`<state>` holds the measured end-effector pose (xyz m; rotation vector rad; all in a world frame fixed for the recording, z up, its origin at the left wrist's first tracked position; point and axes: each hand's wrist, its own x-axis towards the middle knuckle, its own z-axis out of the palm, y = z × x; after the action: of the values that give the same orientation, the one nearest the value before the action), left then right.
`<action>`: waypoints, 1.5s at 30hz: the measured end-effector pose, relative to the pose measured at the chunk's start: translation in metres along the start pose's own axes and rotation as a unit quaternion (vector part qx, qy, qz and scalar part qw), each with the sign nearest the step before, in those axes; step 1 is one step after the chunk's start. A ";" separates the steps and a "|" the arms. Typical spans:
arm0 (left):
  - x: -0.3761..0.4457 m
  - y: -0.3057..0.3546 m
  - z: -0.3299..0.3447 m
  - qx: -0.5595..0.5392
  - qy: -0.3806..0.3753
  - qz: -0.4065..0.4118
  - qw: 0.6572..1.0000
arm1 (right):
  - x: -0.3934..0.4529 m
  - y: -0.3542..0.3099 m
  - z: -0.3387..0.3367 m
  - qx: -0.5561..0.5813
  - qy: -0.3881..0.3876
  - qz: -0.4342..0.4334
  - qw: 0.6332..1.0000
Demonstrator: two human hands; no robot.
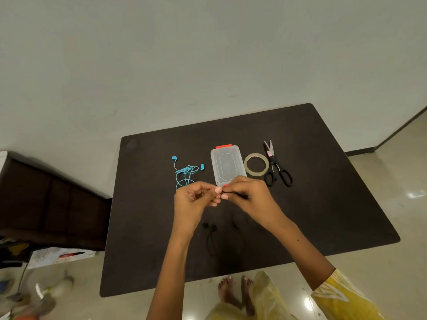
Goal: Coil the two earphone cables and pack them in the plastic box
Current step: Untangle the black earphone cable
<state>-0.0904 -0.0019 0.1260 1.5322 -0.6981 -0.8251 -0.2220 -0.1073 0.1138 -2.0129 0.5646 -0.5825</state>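
We count two earphones: our left hand (196,197) and right hand (247,195) pinch the black earphone cable (211,241) above the table (323,204); the blue one (186,173) lies left of one closed plastic box (227,166).

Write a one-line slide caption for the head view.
Both hands, left hand and right hand, pinch the black earphone cable above the dark table, blue earphones and plastic box beyond.
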 end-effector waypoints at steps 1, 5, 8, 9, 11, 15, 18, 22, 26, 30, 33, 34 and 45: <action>-0.001 0.001 -0.002 -0.006 0.003 0.002 1.000 | 0.002 -0.002 -0.002 0.018 -0.003 0.006 1.000; -0.006 0.000 -0.001 -0.038 0.019 0.000 0.999 | 0.006 -0.001 -0.007 0.066 -0.033 0.041 0.996; -0.009 0.000 -0.003 -0.052 0.049 -0.008 0.997 | 0.005 0.005 -0.012 0.073 -0.043 0.064 0.994; -0.008 -0.001 -0.007 -0.058 0.066 -0.011 0.996 | 0.005 0.007 -0.016 0.077 -0.040 0.074 0.993; -0.008 -0.002 -0.017 -0.070 0.100 -0.015 0.992 | 0.004 0.012 -0.027 0.094 -0.023 0.095 0.991; -0.008 -0.005 -0.023 -0.085 0.132 -0.031 0.987 | 0.003 0.015 -0.037 0.112 -0.005 0.117 0.987; -0.008 -0.009 -0.031 -0.064 0.145 -0.041 0.987 | 0.005 0.012 -0.038 0.116 0.015 0.134 0.984; -0.007 -0.014 -0.039 0.209 0.112 -0.017 0.971 | 0.005 0.008 -0.034 0.091 0.037 0.140 0.985; -0.007 -0.006 -0.019 0.379 0.060 0.046 0.922 | 0.007 0.002 -0.021 0.032 0.031 0.137 0.990; -0.003 -0.005 0.000 0.429 0.017 0.145 0.892 | 0.009 -0.007 -0.014 -0.003 0.004 0.119 0.993; -0.002 -0.008 0.007 0.412 0.047 0.191 0.889 | 0.010 -0.013 -0.011 -0.003 -0.018 0.107 0.994; -0.002 -0.008 0.009 0.410 0.061 0.203 0.887 | 0.010 -0.015 -0.010 -0.003 -0.021 0.105 0.994; -0.002 -0.019 -0.023 0.365 0.179 0.168 0.898 | 0.005 -0.003 -0.034 0.051 0.004 0.171 0.984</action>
<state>-0.0726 0.0151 0.1088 2.0715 -1.0202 0.0212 -0.2383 -0.1317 0.1327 -1.7658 0.8464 -0.4017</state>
